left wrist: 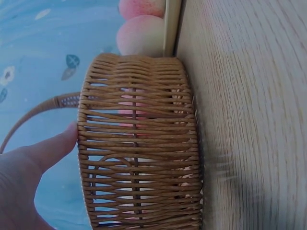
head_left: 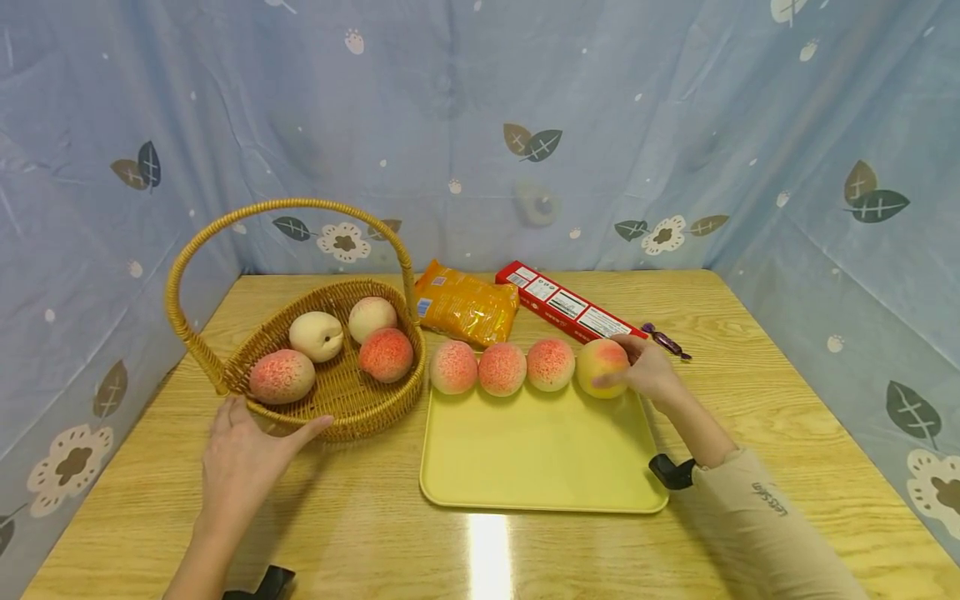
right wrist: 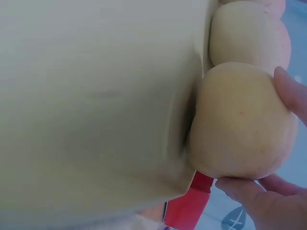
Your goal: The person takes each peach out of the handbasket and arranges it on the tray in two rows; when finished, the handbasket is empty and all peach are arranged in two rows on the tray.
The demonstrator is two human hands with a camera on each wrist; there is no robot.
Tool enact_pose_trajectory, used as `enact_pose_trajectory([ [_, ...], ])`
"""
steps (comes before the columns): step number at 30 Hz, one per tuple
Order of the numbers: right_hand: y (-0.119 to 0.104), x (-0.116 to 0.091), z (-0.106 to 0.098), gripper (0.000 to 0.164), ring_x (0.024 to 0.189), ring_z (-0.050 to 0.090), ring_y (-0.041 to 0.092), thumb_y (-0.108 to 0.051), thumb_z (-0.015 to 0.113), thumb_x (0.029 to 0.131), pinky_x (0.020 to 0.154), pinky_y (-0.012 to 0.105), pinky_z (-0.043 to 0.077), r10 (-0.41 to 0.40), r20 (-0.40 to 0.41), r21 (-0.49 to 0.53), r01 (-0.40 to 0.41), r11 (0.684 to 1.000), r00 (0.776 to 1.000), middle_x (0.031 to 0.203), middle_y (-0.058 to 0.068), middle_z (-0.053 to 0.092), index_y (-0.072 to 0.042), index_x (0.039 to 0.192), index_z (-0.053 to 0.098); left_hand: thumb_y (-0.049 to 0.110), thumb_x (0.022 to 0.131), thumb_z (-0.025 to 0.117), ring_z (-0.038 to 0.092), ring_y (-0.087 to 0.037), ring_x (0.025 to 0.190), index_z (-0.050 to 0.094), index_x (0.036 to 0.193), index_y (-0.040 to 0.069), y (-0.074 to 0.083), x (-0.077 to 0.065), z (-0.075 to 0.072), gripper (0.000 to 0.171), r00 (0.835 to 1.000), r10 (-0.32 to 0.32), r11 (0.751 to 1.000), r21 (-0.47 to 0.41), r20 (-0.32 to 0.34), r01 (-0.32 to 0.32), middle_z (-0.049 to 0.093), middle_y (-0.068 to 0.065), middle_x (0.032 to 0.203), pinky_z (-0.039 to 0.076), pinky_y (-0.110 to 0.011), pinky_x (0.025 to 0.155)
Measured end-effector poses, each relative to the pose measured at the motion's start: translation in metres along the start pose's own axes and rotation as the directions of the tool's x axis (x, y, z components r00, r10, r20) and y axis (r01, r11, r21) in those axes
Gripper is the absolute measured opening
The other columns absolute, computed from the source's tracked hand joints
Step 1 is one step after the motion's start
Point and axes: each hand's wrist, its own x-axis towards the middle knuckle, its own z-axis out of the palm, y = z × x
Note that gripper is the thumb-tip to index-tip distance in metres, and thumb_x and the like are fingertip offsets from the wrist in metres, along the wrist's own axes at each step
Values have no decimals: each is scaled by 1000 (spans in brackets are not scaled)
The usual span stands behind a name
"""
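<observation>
—Steadying the basket point(head_left: 378, 421) is best done lightly, with the left hand point(head_left: 243, 457) spread wide against its rim point(left wrist: 82, 143).

—And the yellow peach point(head_left: 594, 365), toward one o'clock on the tray point(head_left: 540, 458)?

—Pinched by the right hand point(head_left: 651, 368); it should be gripped evenly.

—Is more shown by another view?

—The basket's outer weave point(left wrist: 146, 144), face-on, by the left-wrist view.

We see blue cloth point(head_left: 442, 125), printed with leaves point(head_left: 543, 146) and white flowers point(head_left: 663, 236), on three sides of the wooden surface point(head_left: 375, 537), which reflects light point(head_left: 489, 554).
</observation>
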Motion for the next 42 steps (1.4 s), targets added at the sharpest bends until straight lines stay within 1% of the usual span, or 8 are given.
enact_pose_trajectory([
  [11, 1, 0, 4, 86, 114, 50, 43, -15, 87, 70, 95, 53, 43, -88, -22, -226, 81, 971, 996, 126, 30, 50, 10, 136, 38, 68, 72, 72, 23, -56, 134, 16, 141, -25, 0, 1, 0, 129, 1000, -23, 1000, 12, 17, 23, 21, -46, 144, 27, -65, 105],
  [18, -1, 1, 2, 97, 120, 44, 52, -20, 87, 71, 96, 62, 40, -116, 33, -343, 120, 932, 993, 135, 37, 43, 12, 143, 31, 69, 73, 71, 23, -56, 134, 16, 140, -26, 1, 0, 0, 129, 1000, -18, 1000, 17, 17, 18, 21, -46, 143, 27, -65, 104],
  [25, -26, -2, -5, 104, 130, 30, 57, -24, 84, 76, 101, 68, 31, -133, 26, -374, 133, 918, 991, 147, 37, 29, 9, 150, 19, 69, 73, 70, 22, -56, 134, 15, 141, -26, 1, 1, 0, 130, 999, -21, 1000, 13, 25, 20, 20, -47, 143, 25, -65, 105],
  [28, -42, -6, -4, 100, 115, 46, 55, -24, 82, 79, 100, 66, 34, -162, 7, -375, 153, 914, 987, 149, 34, 28, 6, 152, 19, 70, 73, 70, 22, -56, 135, 15, 141, -26, 1, 1, -1, 130, 1000, -20, 1000, 13, 24, 20, 20, -47, 144, 25, -65, 105],
  [32, -59, -7, 11, 94, 107, 53, 50, -15, 81, 80, 105, 61, 32, -275, 7, -391, 255, 884, 962, 152, 30, 28, 5, 151, 23, 70, 73, 69, 21, -55, 135, 15, 141, -26, 2, 1, -1, 130, 1000, -14, 1000, 6, 19, 14, 20, -46, 144, 25, -66, 104],
  [35, -71, -8, 29, 89, 125, 45, 47, -13, 82, 79, 108, 58, 32, -370, 41, -393, 355, 848, 928, 150, 27, 34, 6, 149, 30, 71, 73, 69, 20, -55, 136, 14, 141, -26, 2, 0, -1, 130, 1000, -16, 1000, -6, 23, 16, 18, -46, 145, 24, -67, 104],
  [40, -97, -7, 61, 83, 111, 57, 39, -17, 81, 80, 100, 52, 43, -439, 152, -310, 465, 829, 885, 145, 22, 44, 1, 148, 38, 71, 73, 69, 20, -56, 136, 13, 142, -26, 2, 0, -1, 131, 999, -25, 1000, -8, 33, 25, 17, -46, 145, 24, -67, 104],
  [42, -106, -3, 75, 81, 92, 59, 33, -18, 80, 81, 95, 48, 47, -448, 205, -277, 491, 826, 870, 145, 21, 45, -1, 148, 39, 71, 73, 69, 20, -56, 135, 13, 142, -26, 1, 1, -1, 131, 999, -23, 1000, -2, 36, 23, 18, -46, 145, 25, -67, 105],
])
